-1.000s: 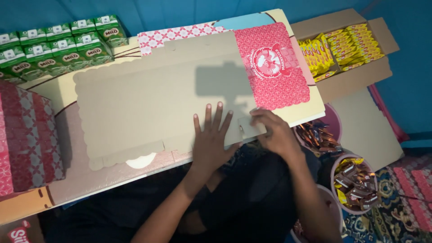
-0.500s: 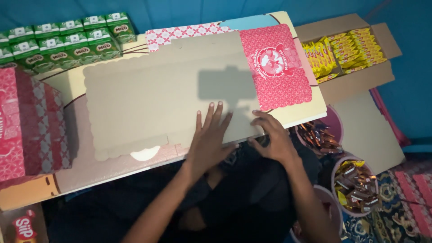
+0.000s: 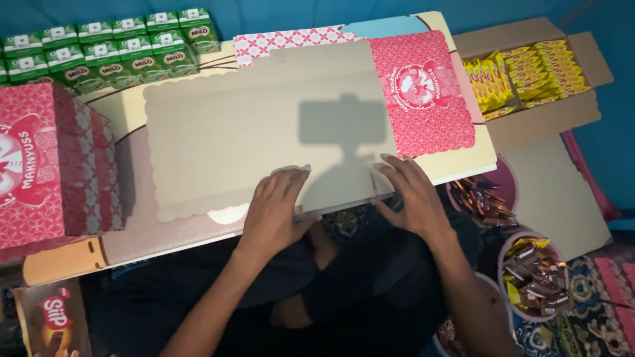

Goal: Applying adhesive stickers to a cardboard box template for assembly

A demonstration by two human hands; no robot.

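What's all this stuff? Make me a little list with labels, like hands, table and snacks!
left hand: flat on the near edge of the cardboard sheet, fingers spread
right hand: pressing the same edge, beside the pink printed panel
table: low, with the sheet lying unfolded across it
far left: green drink cartons in rows
left: pink box, standing
right: open carton of yellow snack packs
lower right: bowl of wrapped sweets
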